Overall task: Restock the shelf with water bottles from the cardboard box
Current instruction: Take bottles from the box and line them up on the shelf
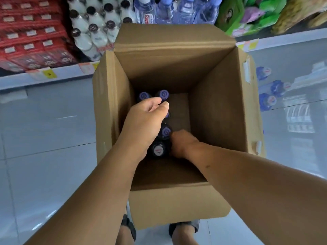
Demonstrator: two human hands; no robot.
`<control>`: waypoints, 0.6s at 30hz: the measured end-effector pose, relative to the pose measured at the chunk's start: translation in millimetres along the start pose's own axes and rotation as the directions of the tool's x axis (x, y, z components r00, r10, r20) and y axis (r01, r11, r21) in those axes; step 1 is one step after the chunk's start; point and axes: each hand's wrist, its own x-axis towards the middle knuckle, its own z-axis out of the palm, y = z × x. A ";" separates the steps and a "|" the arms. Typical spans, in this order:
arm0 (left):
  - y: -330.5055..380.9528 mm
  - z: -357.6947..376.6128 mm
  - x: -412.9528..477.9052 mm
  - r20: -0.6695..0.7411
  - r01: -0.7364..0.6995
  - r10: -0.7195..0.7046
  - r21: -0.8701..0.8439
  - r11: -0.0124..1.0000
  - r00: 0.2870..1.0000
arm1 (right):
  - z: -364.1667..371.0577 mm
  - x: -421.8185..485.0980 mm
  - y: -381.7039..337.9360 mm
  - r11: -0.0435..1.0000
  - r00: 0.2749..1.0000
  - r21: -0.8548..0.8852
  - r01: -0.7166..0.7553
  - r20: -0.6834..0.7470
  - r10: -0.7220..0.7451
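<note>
An open cardboard box [217, 112] stands on the floor below me. Several water bottles with purple caps [162, 94] stand upright along its left inner side. My left hand [146, 117] reaches in above them with its fingers loosely curled, and nothing shows in its grasp. It covers part of one cap. Deeper in the box, my right hand [183, 144] lies against the right side of a near bottle [166, 132]. Its fingers are hidden, so its hold is unclear. The shelf [16, 82] behind the box carries clear water bottles [164, 9].
On the shelf, red cartons [28, 32] stand at the left, white bottles with dark caps [93, 29] beside them, and green packs [247, 15] at the right. A glossy tiled floor [53, 147] surrounds the box. My feet [184, 228] stand at its near flap.
</note>
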 end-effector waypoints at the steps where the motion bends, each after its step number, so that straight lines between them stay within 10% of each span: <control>1: -1.0 -0.2 0.5 0.001 -0.006 0.006 -0.002 1.000 1.000 | -0.3 1.1 -0.3 1.000 1.000 0.008 -0.002 -0.008 0.002; 9: 28.2 -11.9 -33.5 0.064 -0.010 0.012 -0.026 1.000 0.998 | -48.9 -76.7 -8.0 0.998 0.949 0.065 0.005 -0.314 0.016; 18: 173.8 -70.6 -179.0 0.054 -0.129 0.134 -0.080 0.988 0.990 | -192.7 -335.7 -55.1 0.976 0.686 0.012 0.217 -0.713 -0.143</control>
